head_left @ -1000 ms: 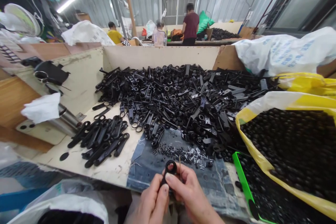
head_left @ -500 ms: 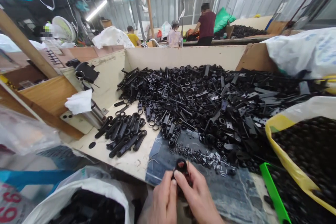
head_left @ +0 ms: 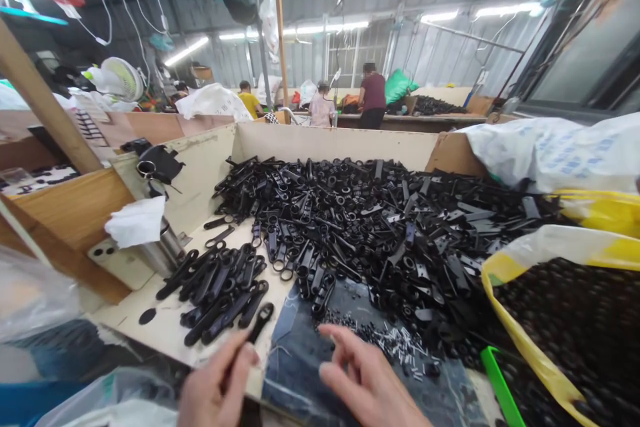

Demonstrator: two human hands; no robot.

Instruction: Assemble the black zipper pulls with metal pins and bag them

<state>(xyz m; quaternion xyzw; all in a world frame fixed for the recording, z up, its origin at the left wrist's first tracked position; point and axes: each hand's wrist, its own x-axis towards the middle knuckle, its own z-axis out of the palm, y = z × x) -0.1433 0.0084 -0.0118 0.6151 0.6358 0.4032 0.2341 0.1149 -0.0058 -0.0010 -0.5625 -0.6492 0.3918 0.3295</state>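
My left hand is closed on a long black plastic part, whose ring end points up toward a small group of similar black parts laid on the bench. My right hand hovers open with fingers spread over a piece of blue denim cloth. Just beyond its fingertips lies a scatter of small metal pins. A large heap of black plastic parts fills the wooden tray behind.
A yellow-rimmed bag of small black pieces and a green scoop sit at the right. A metal cup with white tissue and a phone are at the left. Several people work at far benches.
Both hands were together holding one black part over the cloth. Now they have parted: the left carries the part leftward toward the small group, the right has let go and opened.
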